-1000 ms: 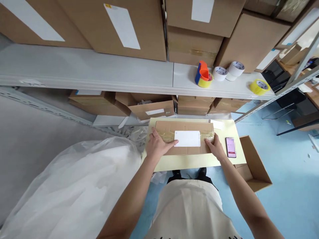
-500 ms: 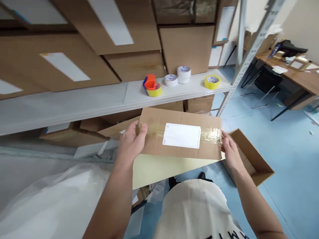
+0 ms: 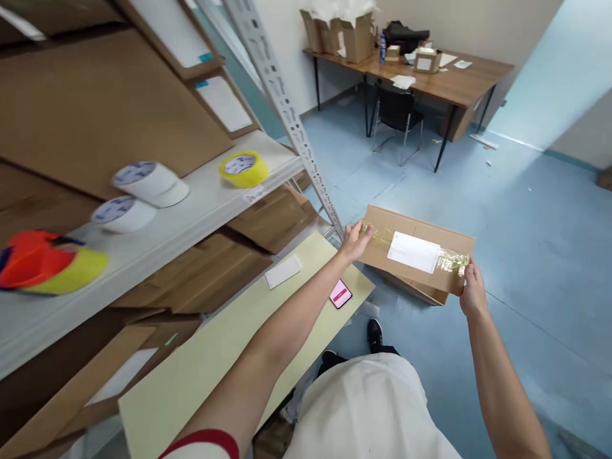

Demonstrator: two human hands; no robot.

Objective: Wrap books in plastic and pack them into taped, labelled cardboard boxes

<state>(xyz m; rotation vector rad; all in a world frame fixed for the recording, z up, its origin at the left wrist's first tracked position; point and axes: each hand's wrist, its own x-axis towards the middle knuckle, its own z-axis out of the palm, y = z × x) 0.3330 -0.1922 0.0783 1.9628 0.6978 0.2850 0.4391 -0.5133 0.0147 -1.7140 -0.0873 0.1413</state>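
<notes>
A flat brown cardboard box point(image 3: 377, 255) with a white label point(image 3: 414, 252) and shiny clear tape spans the gap between my hands. My left hand point(image 3: 355, 242) grips its left end, thumb on top. At the opposite end, my right hand point(image 3: 473, 290) is closed on the edge. Below it on the floor stands an open carton point(image 3: 425, 294), mostly hidden by the held box. Left of the held box, a phone point(image 3: 341, 294) with a pink screen and a small white card point(image 3: 283, 272) lie on the pale yellow tabletop point(image 3: 191, 376).
A metal shelf point(image 3: 201, 204) on the left carries large cartons, white tape rolls point(image 3: 143, 185), a yellow tape roll point(image 3: 243, 169) and an orange tape dispenser point(image 3: 38, 261). Its perforated upright point(image 3: 287, 108) stands ahead. A wooden desk point(image 3: 459, 86) and black chair point(image 3: 396, 108) are farther back.
The held box has moved right, away from the shelf and over the open carton on the floor. My view has turned right; the phone and white card now show on the tabletop.
</notes>
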